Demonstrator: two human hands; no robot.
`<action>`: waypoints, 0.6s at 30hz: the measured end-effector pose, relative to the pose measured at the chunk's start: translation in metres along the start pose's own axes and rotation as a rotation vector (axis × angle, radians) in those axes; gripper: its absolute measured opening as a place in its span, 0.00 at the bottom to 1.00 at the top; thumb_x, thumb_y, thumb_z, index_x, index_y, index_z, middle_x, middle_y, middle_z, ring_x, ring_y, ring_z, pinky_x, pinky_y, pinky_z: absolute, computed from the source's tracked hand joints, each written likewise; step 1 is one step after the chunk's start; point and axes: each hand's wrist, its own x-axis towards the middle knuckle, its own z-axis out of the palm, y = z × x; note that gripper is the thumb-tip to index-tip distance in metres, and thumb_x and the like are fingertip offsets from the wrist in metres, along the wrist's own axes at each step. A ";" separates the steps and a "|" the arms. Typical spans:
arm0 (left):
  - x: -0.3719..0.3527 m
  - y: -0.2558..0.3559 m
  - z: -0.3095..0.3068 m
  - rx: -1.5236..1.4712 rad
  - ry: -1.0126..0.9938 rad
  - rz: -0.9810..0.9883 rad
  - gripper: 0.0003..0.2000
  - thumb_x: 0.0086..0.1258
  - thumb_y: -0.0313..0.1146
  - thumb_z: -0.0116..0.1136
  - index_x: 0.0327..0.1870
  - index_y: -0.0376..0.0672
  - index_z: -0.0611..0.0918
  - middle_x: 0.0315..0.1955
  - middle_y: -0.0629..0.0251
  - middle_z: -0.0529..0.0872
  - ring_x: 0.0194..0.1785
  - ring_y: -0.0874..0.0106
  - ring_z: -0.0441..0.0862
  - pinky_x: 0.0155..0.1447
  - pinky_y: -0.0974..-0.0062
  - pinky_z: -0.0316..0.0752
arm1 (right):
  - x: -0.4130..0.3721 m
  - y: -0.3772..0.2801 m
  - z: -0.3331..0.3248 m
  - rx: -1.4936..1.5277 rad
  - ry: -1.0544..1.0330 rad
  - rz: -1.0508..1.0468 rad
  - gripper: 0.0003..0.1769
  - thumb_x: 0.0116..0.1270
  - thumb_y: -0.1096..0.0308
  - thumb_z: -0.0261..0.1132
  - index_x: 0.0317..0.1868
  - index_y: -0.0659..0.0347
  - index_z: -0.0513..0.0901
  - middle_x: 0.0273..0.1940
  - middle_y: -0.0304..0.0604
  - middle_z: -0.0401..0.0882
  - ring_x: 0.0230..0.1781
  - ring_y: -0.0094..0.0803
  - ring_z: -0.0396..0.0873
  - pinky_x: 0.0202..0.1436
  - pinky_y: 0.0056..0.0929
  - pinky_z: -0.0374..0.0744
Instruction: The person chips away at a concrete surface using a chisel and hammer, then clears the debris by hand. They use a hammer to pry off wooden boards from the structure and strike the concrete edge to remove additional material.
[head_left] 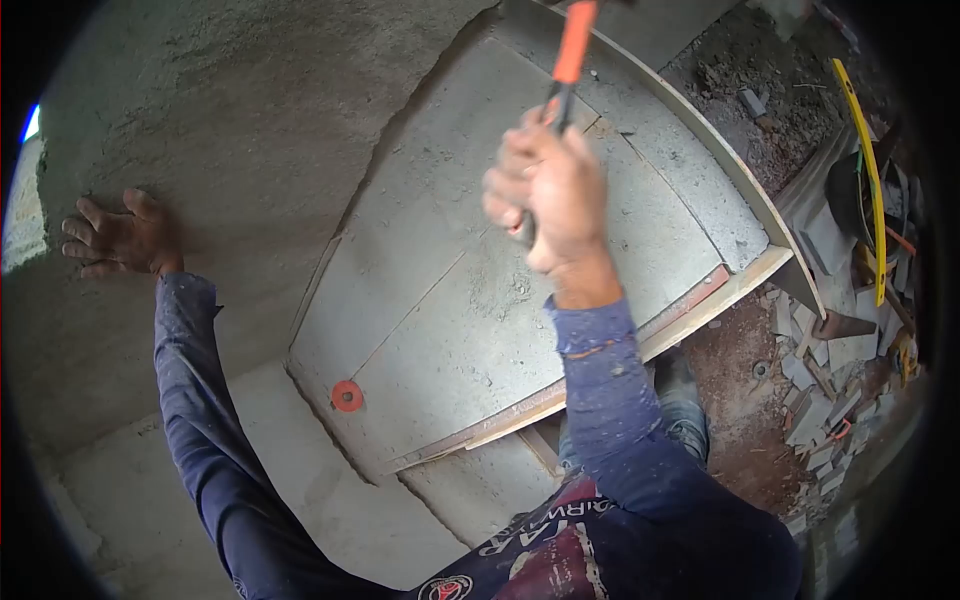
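Note:
My right hand (555, 200) is raised over the grey tiled slab, its fingers wrapped round the black-and-orange handle of a hammer (574, 48). The handle points up and away, and the hammer's head is mostly cut off by the top edge of the view. My left hand (122, 236) leans on the rough plastered wall (270, 130), fingers spread and holding nothing. Below lies the grey slab surface (420, 345), with thin joints and scattered crumbs on it. A small red disc (347, 396) with a dark centre rests near its left corner.
A wooden board (690, 300) edges the slab's near side, and a raised strip (720, 150) borders the far right. Past it are a yellow spirit level (868, 170), a handsaw (842, 326) and broken tile pieces (815, 415) on the dirty floor.

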 end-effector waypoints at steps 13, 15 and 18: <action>0.005 0.003 0.004 0.016 -0.011 -0.016 0.35 0.64 0.53 0.49 0.70 0.47 0.59 0.69 0.53 0.52 0.76 0.40 0.41 0.72 0.32 0.30 | 0.036 0.136 -0.008 0.128 -0.056 0.614 0.06 0.66 0.73 0.52 0.35 0.58 0.61 0.18 0.30 0.56 0.11 0.18 0.59 0.10 0.21 0.59; -0.010 -0.006 -0.013 0.020 -0.059 -0.010 0.35 0.64 0.54 0.49 0.71 0.47 0.59 0.69 0.53 0.52 0.76 0.40 0.40 0.72 0.32 0.31 | 0.004 0.078 -0.005 -0.148 -0.038 0.403 0.06 0.67 0.73 0.50 0.33 0.58 0.60 0.18 0.30 0.57 0.10 0.15 0.55 0.11 0.23 0.61; -0.006 -0.002 -0.004 -0.006 -0.025 -0.008 0.35 0.64 0.54 0.48 0.71 0.47 0.59 0.69 0.54 0.52 0.76 0.40 0.40 0.72 0.32 0.31 | -0.007 -0.031 0.004 -0.085 -0.068 -0.126 0.08 0.67 0.71 0.56 0.36 0.54 0.63 0.19 0.27 0.58 0.11 0.14 0.56 0.11 0.19 0.62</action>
